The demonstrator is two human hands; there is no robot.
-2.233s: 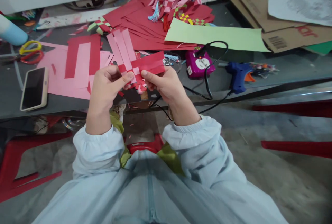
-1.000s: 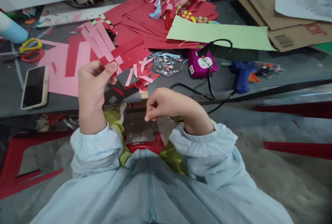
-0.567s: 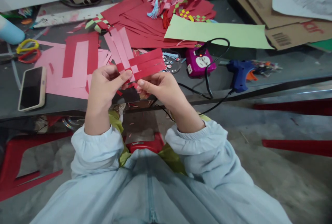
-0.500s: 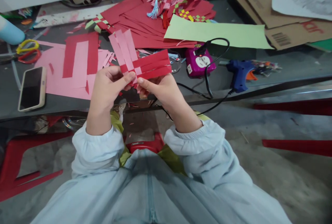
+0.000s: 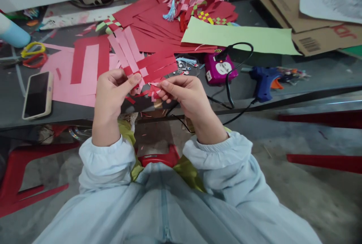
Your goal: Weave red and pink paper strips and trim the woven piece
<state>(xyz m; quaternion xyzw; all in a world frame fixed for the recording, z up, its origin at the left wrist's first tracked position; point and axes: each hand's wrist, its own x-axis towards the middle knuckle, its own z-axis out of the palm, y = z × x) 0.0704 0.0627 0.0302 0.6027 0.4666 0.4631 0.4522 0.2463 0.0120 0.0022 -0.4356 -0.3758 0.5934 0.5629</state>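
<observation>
My left hand pinches a woven piece of pink and red paper strips between thumb and fingers. Its pink strips fan up and to the left, while the red ones point right; a small checkered patch shows where they cross. To the right, my right hand is closed in a pinch, apart from the woven piece's red ends. Its fingertips meet beside small red and pink paper scraps, and what they hold, if anything, is hard to make out.
Pink sheets, a phone and scissors lie left. Red sheets and a light green sheet are behind. A purple power socket, black cord and blue glue gun lie right.
My right hand has let go of the woven piece and moved slightly right. My left hand has shifted a little left with the piece, whose red strips now sit further left.
</observation>
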